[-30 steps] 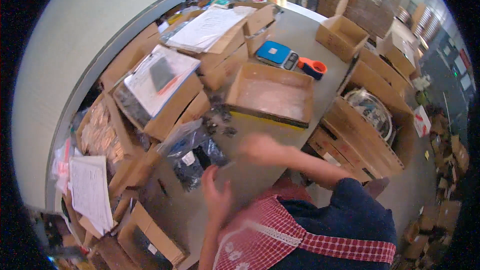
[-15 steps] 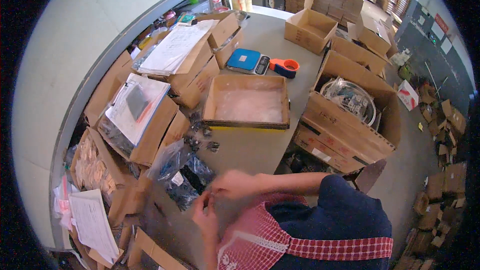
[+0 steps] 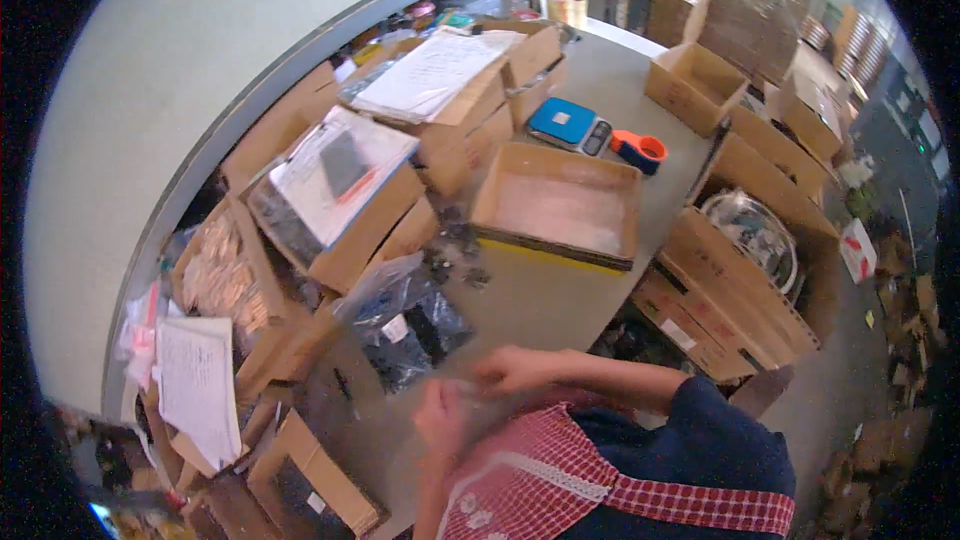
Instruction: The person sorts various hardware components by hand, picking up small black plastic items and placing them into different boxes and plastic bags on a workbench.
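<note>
Both hands are close together over the near part of the table, just in front of my apron. My left hand (image 3: 441,416) is smeared by motion, its fingers drawn together. My right hand (image 3: 512,370) reaches in from the right with curled fingers, a small gap from the left. Whatever they pinch is too small and blurred to make out. Just beyond my left hand lies a clear plastic bag (image 3: 432,316) with dark contents and a white label. Small black pieces (image 3: 462,258) are scattered past it. Farther off stands a shallow cardboard box (image 3: 556,249) with a pale inside.
A blue-topped scale (image 3: 563,121) and an orange-and-blue tape dispenser (image 3: 638,151) sit behind the shallow box. Cardboard boxes with a clipboard (image 3: 378,144) and papers line the left. On the right, a large carton (image 3: 725,290) holds wrapped, ring-shaped goods.
The whole view has turned, so the table and boxes appear shifted right. My hands, touching before, are now slightly apart.
</note>
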The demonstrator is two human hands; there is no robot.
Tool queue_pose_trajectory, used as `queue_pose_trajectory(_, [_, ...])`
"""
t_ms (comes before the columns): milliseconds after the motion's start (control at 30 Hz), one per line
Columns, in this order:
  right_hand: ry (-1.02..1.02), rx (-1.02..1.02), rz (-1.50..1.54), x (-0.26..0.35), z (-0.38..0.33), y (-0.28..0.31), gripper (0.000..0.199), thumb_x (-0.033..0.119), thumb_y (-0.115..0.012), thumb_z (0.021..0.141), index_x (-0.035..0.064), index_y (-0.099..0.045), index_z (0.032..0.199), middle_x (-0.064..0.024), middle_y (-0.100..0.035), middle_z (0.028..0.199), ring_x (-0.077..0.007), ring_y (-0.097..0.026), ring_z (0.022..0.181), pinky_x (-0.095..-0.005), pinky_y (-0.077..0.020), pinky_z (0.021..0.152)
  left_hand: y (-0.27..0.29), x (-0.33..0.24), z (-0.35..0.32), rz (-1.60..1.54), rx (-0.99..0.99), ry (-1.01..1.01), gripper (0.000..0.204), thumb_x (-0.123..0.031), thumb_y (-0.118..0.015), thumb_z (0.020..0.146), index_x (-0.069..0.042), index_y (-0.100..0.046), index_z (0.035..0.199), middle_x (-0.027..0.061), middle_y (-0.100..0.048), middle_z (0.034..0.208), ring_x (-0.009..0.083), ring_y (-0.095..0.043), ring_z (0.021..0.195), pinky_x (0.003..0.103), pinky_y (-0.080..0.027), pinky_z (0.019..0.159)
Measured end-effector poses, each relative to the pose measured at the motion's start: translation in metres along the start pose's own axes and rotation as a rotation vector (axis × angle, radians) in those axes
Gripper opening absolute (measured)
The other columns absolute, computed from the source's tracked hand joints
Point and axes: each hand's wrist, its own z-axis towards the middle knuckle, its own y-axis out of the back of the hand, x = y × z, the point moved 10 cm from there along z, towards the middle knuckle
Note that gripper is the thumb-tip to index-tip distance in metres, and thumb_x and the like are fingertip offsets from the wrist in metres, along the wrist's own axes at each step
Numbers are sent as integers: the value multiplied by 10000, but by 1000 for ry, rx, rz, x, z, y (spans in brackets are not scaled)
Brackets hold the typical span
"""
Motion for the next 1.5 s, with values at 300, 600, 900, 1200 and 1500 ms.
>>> queue_pose_trajectory(300, [-101,-174,229,-47,7,4,287,252,-638,849,5,-610,992,-89,-634,815,-205,-616,768,-357,-510,696,4,11,4,-376,-3,128,104,-142,-664,851,-46,-630,873,45,-646,844,105,-564,752,254,-459,675])
queue_pose_trajectory(600, [-14,-306,-267,1,14,19,283,244,-656,759,65,-615,974,-167,-659,899,-349,-635,818,-454,-491,690,-16,25,0,-228,-46,33,254,-153,-627,822,-67,-600,1059,98,-654,962,230,-621,889,350,-486,792])
queue_pose_trajectory(900, [-78,-25,-305,-12,13,0,205,166,-623,646,59,-664,816,-163,-658,788,-330,-639,741,-446,-486,638,-16,3,5,-81,54,-161,311,-154,-675,834,-53,-559,1105,107,-629,964,235,-618,862,335,-482,771])
queue_pose_trajectory(1200, [-59,-127,-227,-16,8,-4,270,230,-571,789,-3,-661,889,-206,-654,822,-298,-627,727,-430,-472,666,-6,-10,3,93,-58,-214,293,-233,-653,853,-2,-587,1020,139,-631,900,241,-615,813,336,-472,731])
queue_pose_trajectory(1500, [-38,-82,476,-21,10,-27,216,179,-676,761,38,-679,926,-54,-672,795,-188,-618,734,-325,-486,698,-23,18,-6,-76,337,248,413,-388,-565,918,15,-640,968,105,-660,837,170,-588,760,327,-471,695])
